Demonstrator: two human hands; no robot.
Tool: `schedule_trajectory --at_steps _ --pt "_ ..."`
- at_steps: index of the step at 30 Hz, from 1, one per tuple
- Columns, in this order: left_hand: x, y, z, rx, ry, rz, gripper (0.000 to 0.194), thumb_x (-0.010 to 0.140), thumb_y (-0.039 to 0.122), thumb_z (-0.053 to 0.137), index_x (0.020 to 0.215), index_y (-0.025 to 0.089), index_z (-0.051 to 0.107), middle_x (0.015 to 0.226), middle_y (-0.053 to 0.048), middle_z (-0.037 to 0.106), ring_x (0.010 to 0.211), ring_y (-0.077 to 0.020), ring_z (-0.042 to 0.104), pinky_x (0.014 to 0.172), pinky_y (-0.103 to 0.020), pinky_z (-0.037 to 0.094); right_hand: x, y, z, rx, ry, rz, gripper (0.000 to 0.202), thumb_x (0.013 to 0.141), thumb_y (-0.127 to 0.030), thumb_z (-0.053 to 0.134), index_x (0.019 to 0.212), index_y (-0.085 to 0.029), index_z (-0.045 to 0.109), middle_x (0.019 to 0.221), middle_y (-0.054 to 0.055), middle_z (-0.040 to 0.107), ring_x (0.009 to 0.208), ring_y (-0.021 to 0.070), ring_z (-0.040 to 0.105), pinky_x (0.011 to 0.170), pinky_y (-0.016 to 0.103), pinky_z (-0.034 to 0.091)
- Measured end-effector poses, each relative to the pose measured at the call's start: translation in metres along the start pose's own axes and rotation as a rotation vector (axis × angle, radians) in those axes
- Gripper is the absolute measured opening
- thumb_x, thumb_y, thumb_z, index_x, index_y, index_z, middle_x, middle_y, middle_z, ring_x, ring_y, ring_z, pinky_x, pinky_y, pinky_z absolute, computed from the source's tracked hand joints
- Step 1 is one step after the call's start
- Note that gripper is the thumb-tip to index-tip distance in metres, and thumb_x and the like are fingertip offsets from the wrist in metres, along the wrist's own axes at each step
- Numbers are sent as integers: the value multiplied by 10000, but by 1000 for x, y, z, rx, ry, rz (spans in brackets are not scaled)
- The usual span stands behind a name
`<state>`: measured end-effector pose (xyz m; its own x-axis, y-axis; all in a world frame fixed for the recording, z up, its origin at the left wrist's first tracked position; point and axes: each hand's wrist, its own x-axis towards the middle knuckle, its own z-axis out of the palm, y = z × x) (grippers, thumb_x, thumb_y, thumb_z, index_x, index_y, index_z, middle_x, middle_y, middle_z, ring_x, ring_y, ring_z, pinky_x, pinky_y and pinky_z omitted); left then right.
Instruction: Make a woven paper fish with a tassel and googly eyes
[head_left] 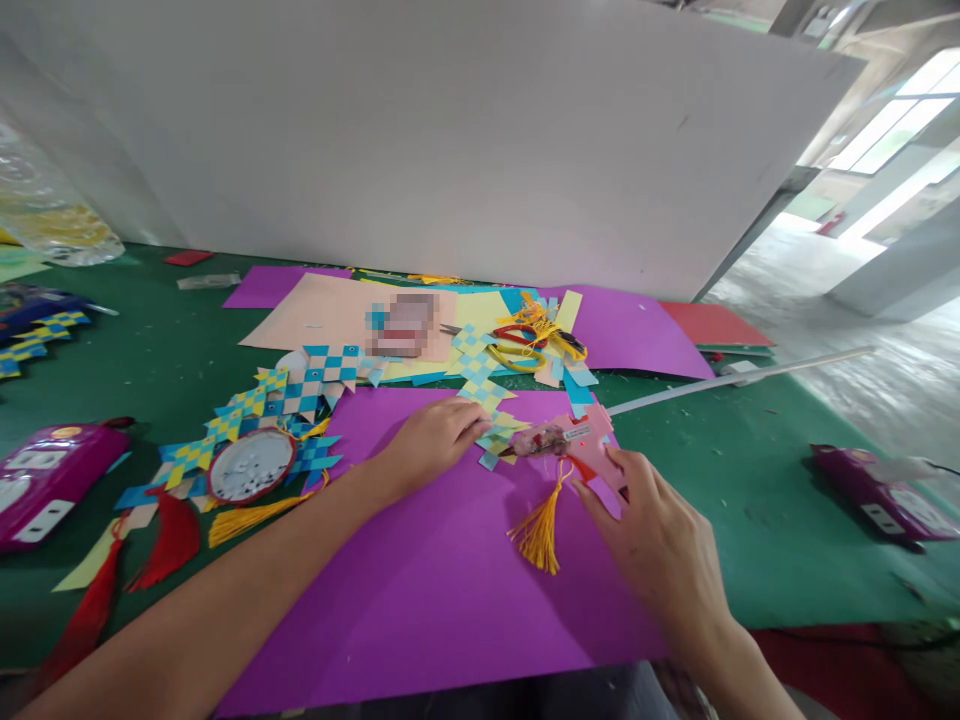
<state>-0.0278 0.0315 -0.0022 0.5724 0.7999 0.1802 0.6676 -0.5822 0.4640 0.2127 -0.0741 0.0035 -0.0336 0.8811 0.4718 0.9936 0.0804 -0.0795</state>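
Woven paper strip lies partly over the purple sheet; presumably light, easily creased, best held flat by its edges. Left hand curled against it, grip unconfirmed. Right hand wrapped round the pink glue gun, pointing toward the strip.

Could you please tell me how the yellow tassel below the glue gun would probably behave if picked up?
The tassel would probably be floppy, since its fine strands fan out loosely. It is likely light, being just a slim bundle, and its free ends might tangle.
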Motion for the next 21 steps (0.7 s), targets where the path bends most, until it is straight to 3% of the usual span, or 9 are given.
schedule_trajectory --at_steps 6,12,17,21 --pt "0 -2 2 12 16 8 283 992 347 387 994 188 622 1026 -66 687 1019 -216 621 914 -337 456 2 13 -2 63 -79 210 511 831 -669 483 1060 -214 532 843 84 710 663 257 675 515 301 423" --pt "1 -1 1 -6 36 26 256 989 321 404 1013 190 622 1064 -52 687 1033 -213 619 923 -332 454 16 64 -14 36 -36 373 581 764 -749 490 1022 -229 528 779 76 666 644 274 635 531 306 383" --pt "1 -1 0 -14 32 29 254 989 314 405 997 185 624 1029 -46 690 984 -207 629 878 -328 465 26 114 -15 -107 -92 486 586 799 -736 435 1044 -215 541 758 106 650 606 293 597 524 331 346" --pt "1 -1 -1 -26 34 32 251 987 316 407 1010 186 620 1054 -47 691 1005 -207 627 890 -333 465 32 125 -7 -163 -193 508 565 845 -721 350 1028 -222 542 753 114 647 626 305 610 527 343 353"
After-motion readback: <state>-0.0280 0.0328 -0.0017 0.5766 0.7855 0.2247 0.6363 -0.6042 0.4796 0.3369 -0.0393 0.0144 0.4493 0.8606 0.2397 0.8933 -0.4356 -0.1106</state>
